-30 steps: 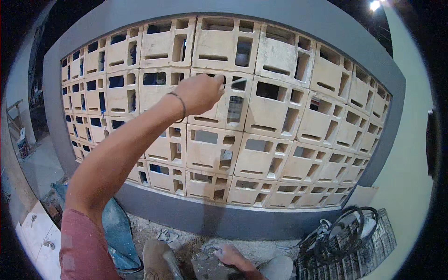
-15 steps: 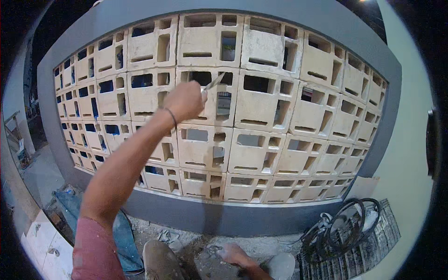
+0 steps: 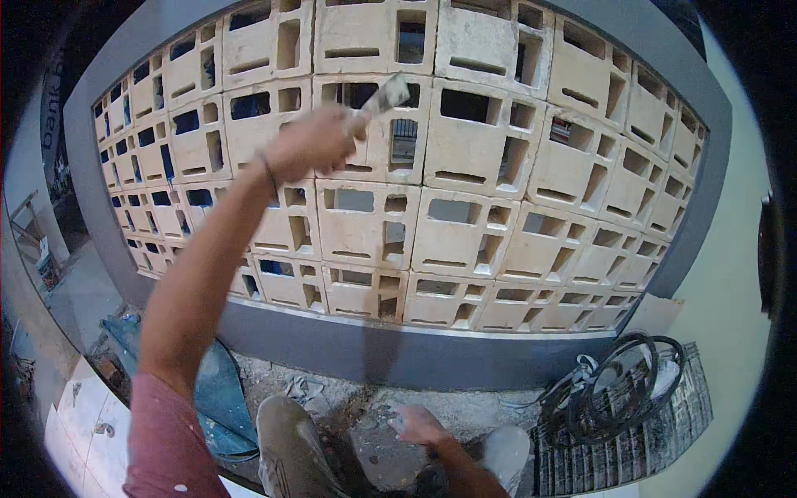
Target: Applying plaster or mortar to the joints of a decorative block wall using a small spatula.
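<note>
My left hand (image 3: 320, 143), at the end of a raised arm, is closed round the handle of what looks like a putty knife (image 3: 388, 95). Its flat, smeared grey-white blade points up and right, in front of a cream breeze-block wall (image 3: 353, 137) with square and slot openings. I cannot tell whether the blade touches the blocks. Low down, my right hand (image 3: 418, 426) hangs over the dusty ground between my knees. Pale dust covers its fingers, which look apart with nothing visible in them.
A grey frame (image 3: 448, 358) borders the blocks. At the lower right, a coiled black hose (image 3: 610, 398) lies on a ribbed, stained sheet (image 3: 664, 423). A blue-green tarp (image 3: 220, 398) lies at the left, beside white tiles (image 3: 87, 415). Rubble and dust cover the ground (image 3: 365, 448).
The view has tipped down, so the wall sits higher. My left hand has turned the putty knife from nearly edge-on to showing its flat face. My right hand remains low.
</note>
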The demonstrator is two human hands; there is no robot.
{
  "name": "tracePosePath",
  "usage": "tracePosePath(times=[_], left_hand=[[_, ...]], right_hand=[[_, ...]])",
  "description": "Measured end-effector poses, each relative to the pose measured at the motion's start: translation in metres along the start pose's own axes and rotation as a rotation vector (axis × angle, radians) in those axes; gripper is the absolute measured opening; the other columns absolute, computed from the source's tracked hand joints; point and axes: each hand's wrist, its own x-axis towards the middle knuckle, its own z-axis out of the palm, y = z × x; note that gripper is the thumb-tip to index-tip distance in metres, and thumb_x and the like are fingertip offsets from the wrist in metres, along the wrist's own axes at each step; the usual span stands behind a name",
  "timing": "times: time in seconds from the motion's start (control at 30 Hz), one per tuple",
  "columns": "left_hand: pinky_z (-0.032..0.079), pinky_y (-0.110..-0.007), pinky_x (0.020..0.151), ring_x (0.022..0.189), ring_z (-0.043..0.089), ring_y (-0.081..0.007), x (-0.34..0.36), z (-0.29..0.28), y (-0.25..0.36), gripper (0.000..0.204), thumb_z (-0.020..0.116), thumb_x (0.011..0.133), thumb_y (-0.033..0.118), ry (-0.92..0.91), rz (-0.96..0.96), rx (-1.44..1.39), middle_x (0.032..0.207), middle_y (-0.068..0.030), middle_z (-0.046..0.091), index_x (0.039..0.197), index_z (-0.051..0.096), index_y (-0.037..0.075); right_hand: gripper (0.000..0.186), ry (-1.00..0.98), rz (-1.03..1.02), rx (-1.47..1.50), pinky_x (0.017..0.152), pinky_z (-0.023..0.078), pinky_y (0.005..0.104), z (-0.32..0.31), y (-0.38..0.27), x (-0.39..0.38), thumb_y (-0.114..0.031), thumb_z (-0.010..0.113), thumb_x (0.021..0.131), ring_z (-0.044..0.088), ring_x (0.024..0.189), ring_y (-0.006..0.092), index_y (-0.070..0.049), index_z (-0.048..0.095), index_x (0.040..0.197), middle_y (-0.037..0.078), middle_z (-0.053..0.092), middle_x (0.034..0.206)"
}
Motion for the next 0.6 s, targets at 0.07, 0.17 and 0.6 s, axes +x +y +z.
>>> tracePosePath(times=[0.07,0.17,0.6], left_hand=[[0.044,-0.033,0.045,0.052,0.054,-0.0152,-0.030,0.044,-0.008,0.039,0.048,0.104,0.036,0.026,-0.035,-0.167,0.063,-0.0044,0.053,0.096,0.058,-0.001],[0.043,-0.034,0.044,0.053,0.055,-0.0162,-0.036,0.106,-0.036,0.034,0.047,0.104,0.031,0.032,-0.030,-0.284,0.065,-0.0058,0.055,0.094,0.055,-0.001],[0.051,-0.031,0.046,0.060,0.054,-0.0194,0.053,0.044,0.055,0.006,0.045,0.094,0.000,-0.384,-0.717,-1.464,0.086,-0.0116,0.048,0.098,0.040,0.000]], right_hand=[[0.048,-0.001,0.030,0.133,0.084,0.051,0.0534,-0.009,-0.008,-0.010,-0.034,0.061,0.092,0.064,0.096,0.0457,-0.003,0.058,0.129,0.027,0.068,0.100],[0.047,0.080,-0.016,-0.043,0.084,0.051,0.0533,0.013,0.011,-0.001,-0.034,0.060,0.092,0.064,0.096,0.0460,-0.003,0.059,0.128,0.027,0.068,0.099],[0.051,0.009,-0.038,0.016,0.087,0.052,0.0526,0.015,0.007,0.002,-0.037,0.060,0.093,0.065,0.101,0.0450,0.001,0.059,0.127,0.027,0.068,0.106]])
